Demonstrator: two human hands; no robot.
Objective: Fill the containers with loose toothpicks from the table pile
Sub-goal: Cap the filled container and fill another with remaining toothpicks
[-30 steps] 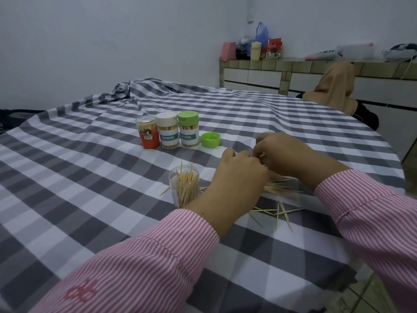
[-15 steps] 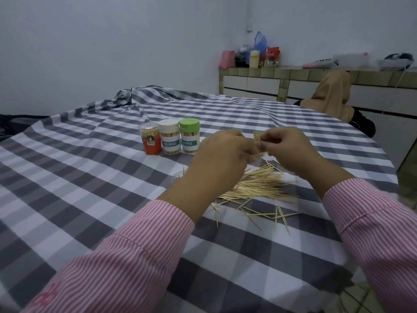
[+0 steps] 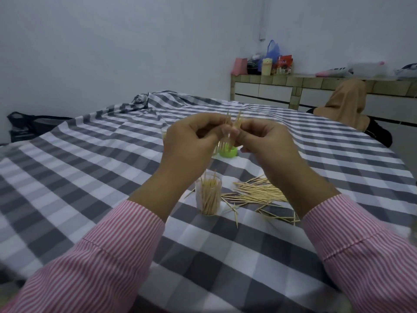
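Observation:
Both hands are raised above the table and pinch one small bundle of toothpicks (image 3: 232,123) between them, held nearly upright. My left hand (image 3: 191,141) grips it from the left, my right hand (image 3: 264,141) from the right. Below them stands an open clear container (image 3: 208,195), partly filled with upright toothpicks. To its right lies the loose toothpick pile (image 3: 259,195) on the checked tablecloth (image 3: 90,177). A green lid (image 3: 228,152) lies beyond the container. The closed containers are mostly hidden behind my left hand; only a sliver of one (image 3: 164,133) shows.
A person in a tan head covering (image 3: 347,105) sits at the table's far right edge. Behind stands a tiled counter (image 3: 293,86) with bags and packets. A dark bag (image 3: 27,125) lies at the left by the wall.
Both hands rose from the pile with a bundle of toothpicks and now hold it higher, more upright. The camera tilted, so the open container shows again below the hands.

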